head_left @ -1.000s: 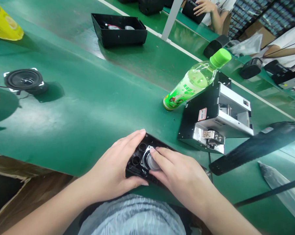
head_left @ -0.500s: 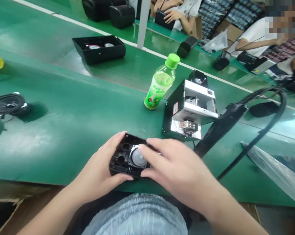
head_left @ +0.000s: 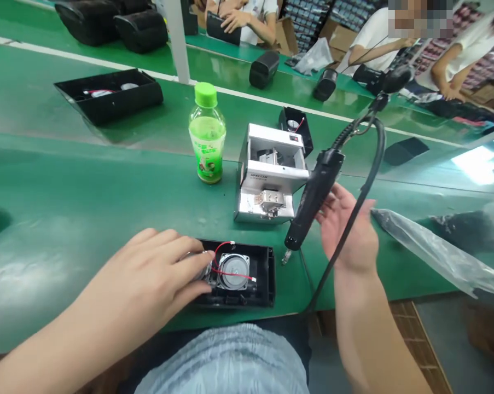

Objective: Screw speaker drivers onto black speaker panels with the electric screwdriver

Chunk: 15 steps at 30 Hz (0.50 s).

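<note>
A black speaker housing [head_left: 265, 293] lies open side up at the table's front edge, with a round speaker driver [head_left: 234, 272] and red wires in it. My left hand [head_left: 148, 273] covers the housing's left end, its fingers curled around a second driver [head_left: 203, 268] that is mostly hidden. An electric screwdriver [head_left: 314, 197] hangs tilted on its cable, bit downward, to the right of the housing. My right hand [head_left: 349, 235] is beside it, palm turned up and fingers apart; its fingertips reach just behind the handle. Whether they touch it I cannot tell.
A green-capped bottle [head_left: 208, 137] and a white-and-black machine [head_left: 271, 175] stand behind the housing. Another open housing [head_left: 111, 98] sits far left. A plastic bag [head_left: 431, 246] lies at right. Several people work across the table, among black speaker boxes [head_left: 264, 69].
My right hand has left the housing and moved right to the screwdriver. My left hand now lies over the housing's left end. The housing now lies level, and the view has shifted right.
</note>
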Tool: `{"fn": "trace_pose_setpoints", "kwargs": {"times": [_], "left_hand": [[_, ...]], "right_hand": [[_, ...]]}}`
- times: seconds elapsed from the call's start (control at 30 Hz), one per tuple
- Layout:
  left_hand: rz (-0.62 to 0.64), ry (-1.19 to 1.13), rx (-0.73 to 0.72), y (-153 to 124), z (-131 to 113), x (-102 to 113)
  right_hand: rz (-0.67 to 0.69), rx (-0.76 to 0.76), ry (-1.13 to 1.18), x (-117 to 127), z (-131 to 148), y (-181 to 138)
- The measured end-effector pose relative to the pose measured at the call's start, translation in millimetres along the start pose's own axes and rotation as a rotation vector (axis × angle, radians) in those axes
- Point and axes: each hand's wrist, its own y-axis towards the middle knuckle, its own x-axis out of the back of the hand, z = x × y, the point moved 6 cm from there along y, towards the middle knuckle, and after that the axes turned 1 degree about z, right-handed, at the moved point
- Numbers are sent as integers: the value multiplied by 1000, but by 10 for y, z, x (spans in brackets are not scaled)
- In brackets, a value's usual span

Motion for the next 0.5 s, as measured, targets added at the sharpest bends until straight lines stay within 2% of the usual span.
{"fn": "trace_pose_setpoints", "kwargs": {"times": [0.07, 0.17, 0.3, 0.43, 0.5], "left_hand": [[8, -2, -53, 158, -141, -60], [32, 44, -102, 302, -305, -183], [96, 123, -116, 375, -346, -307], [253, 100, -65, 379, -258, -432], [334, 80, -7, 374, -212, -489]], "right_hand": [[142, -63, 32, -129, -37, 37], [202, -95, 55, -242, -44, 72], [108, -108, 132, -243, -31, 78], [-101, -99, 240, -68, 59, 4], [-158, -125, 278, 23, 119, -50]]}}
